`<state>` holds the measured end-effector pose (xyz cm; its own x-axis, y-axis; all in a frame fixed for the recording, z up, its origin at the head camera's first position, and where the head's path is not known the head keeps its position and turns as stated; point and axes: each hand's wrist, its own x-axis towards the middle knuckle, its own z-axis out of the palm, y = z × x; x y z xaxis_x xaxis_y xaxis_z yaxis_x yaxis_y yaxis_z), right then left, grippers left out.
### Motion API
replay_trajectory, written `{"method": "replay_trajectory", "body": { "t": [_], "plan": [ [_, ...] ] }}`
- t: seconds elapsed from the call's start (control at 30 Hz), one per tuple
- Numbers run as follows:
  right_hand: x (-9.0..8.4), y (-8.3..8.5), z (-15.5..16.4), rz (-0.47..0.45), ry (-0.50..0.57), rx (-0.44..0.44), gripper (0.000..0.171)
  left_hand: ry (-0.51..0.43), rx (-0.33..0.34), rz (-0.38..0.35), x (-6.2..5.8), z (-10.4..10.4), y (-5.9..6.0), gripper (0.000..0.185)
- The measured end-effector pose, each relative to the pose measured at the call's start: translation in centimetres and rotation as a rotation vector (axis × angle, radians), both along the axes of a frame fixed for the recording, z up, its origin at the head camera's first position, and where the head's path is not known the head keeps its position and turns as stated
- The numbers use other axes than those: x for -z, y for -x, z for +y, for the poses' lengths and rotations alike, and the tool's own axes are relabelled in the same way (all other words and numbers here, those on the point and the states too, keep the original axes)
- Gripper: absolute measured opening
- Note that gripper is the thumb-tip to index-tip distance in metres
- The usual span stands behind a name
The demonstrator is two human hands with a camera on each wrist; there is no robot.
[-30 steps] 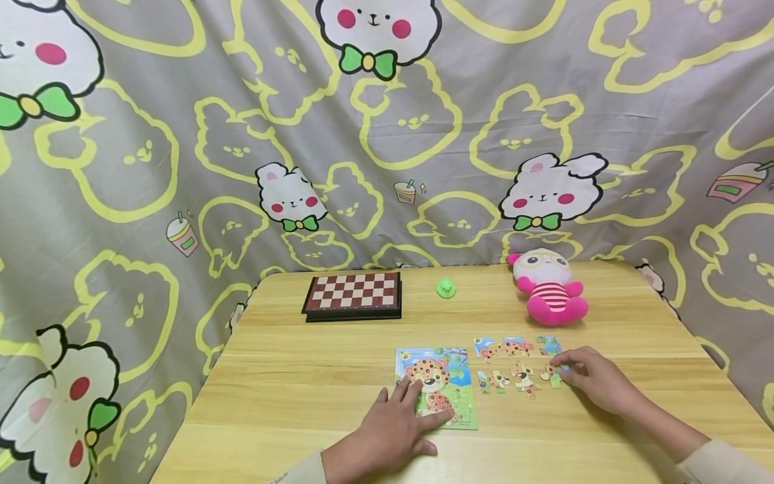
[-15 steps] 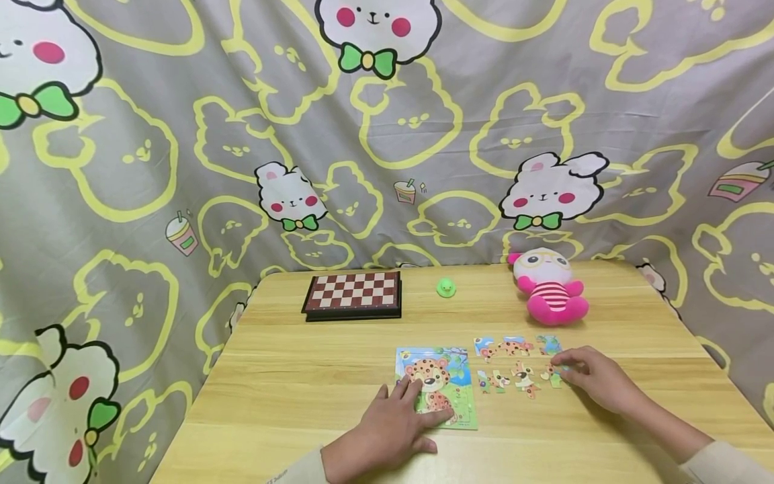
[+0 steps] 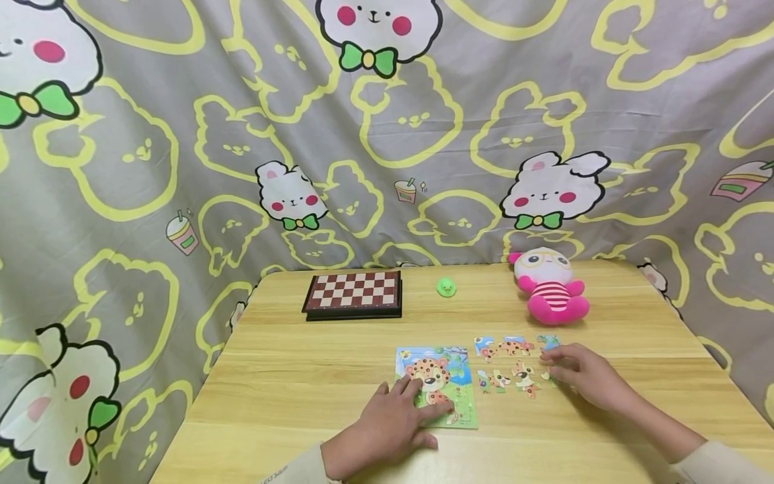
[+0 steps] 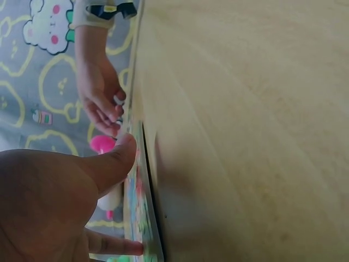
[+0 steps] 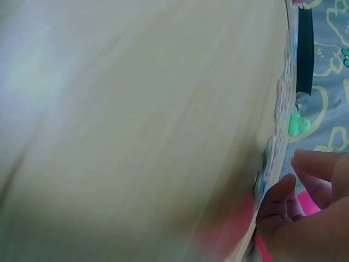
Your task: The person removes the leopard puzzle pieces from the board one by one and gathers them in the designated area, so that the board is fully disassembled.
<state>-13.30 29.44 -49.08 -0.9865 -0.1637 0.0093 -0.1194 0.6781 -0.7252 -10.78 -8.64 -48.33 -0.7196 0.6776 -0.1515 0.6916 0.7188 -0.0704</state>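
My left hand (image 3: 390,420) lies spread over a square leopard puzzle board (image 3: 462,403), its fingers touching the printed picture. In the left wrist view, the left thumb (image 4: 112,164) sticks out near the board's edge. To the right, several loose puzzle pieces (image 3: 523,376) lie in two rough rows. My right hand (image 3: 583,373) hovers low at their right end, partly covering the rightmost pieces. Its fingers are loosely bent, and the right wrist view shows a gap between thumb (image 5: 281,191) and index finger, with no piece visible there.
A folded checkered chessboard (image 3: 353,294) lies at the back left of the wooden table (image 3: 290,383). A small green duck toy (image 3: 446,288) stands at the back middle. A pink-and-white plush toy (image 3: 553,292) sits behind the pieces. A patterned curtain (image 3: 363,141) hangs around the table.
My right hand has shifted slightly left, and now covers more of the rightmost piece. The left hand has stayed on the board.
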Motion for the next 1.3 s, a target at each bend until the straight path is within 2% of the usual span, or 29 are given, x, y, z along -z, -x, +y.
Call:
{"method": "replay_trajectory", "body": {
  "t": [0.3, 0.53, 0.63, 0.8, 0.9, 1.1, 1.3],
  "plan": [
    [-0.5, 0.1, -2.5, -0.056, 0.101, -0.019, 0.028, -0.043, -0.036, -0.025, -0.3, -0.1, 0.8, 0.078],
    [-0.5, 0.3, -4.8, -0.061, 0.141, -0.101, 0.026, -0.126, -0.043, -0.036, -0.5, -0.8, 1.5, 0.081],
    [-0.3, 0.4, -5.7, -0.051, 0.133, -0.126, 0.025, -0.154, -0.058, -0.081, -0.7, -1.5, 2.1, 0.082],
    [-0.2, 0.5, -7.4, -0.057, 0.138, -0.158, 0.024, -0.219, -0.054, -0.229, -0.7, -3.2, 3.5, 0.088],
    [-0.1, 0.5, -8.6, -0.069, 0.152, -0.181, 0.024, -0.230, -0.062, -0.293, -0.6, -4.2, 4.2, 0.094],
    [-0.3, 0.5, -11.3, -0.063, 0.170, -0.257, 0.025, -0.226, -0.079, -0.334, -0.5, -5.6, 4.8, 0.100],
    [-0.7, 0.7, -14.0, -0.076, 0.191, -0.298, 0.025, -0.232, -0.091, -0.343, -0.1, -6.1, 4.9, 0.098]
  ]
}}
